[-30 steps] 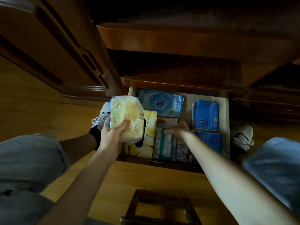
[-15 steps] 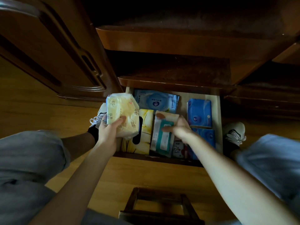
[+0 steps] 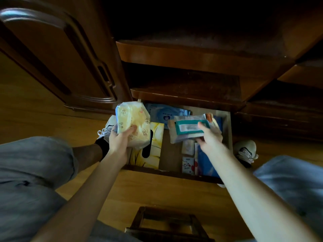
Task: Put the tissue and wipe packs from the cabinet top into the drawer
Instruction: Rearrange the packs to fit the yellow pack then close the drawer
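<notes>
My left hand grips the yellow tissue pack, held above the left end of the open drawer, over the yellow tissue box. My right hand grips the teal-labelled wipe pack, lifted clear of the drawer floor, its fingers curled round the near edge. A blue wipe pack lies at the back. Judgement: the step in hand is making room. Next, set the teal pack down flat, then lower the yellow pack into the bare strip between the box and the small packets.
</notes>
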Demonstrator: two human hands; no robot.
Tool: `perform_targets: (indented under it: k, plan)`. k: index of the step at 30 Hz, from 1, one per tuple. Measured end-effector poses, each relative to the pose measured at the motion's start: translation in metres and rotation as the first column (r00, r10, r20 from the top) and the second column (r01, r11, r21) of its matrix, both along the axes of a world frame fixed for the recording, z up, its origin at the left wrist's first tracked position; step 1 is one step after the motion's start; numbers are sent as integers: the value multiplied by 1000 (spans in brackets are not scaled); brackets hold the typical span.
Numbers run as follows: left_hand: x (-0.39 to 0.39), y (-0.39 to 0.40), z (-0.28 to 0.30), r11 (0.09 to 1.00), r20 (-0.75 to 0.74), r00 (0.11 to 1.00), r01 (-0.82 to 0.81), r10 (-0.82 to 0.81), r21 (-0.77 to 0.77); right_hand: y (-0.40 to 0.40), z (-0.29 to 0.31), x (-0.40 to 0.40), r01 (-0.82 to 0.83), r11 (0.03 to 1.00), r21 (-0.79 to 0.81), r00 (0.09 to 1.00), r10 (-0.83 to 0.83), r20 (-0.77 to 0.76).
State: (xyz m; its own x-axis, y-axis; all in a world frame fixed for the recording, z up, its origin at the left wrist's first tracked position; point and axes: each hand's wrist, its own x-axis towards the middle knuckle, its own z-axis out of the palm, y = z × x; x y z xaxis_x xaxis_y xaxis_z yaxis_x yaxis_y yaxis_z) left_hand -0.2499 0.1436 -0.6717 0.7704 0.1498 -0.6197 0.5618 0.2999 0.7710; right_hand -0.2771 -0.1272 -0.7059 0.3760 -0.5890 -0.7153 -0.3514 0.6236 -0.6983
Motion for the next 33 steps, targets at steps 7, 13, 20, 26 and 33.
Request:
perform_targets:
  k: [7, 13, 20, 26, 33]
  plan:
    - [-3, 7, -16, 995, 3, 998, 57, -57, 78, 47, -27, 56, 71, 982, 177, 987, -95, 130]
    - [-3, 12, -28, 987, -35, 996, 92, -88, 135, 57, -69, 105, -7, 967, 256, 997, -14, 81]
    - [7, 5, -27, 992, -8, 996, 89, -89, 90, 53, -106, 112, -384, 920, 82, 910, 392, -132]
    - [9, 4, -28, 993, 9, 995, 96, -97, 69, 34, -107, 104, -734, 641, -225, 624, 505, -595]
    - [6, 3, -30, 989, 13, 993, 115, -117, 93, 28, -109, 116, -873, 220, -435, 469, 622, -627]
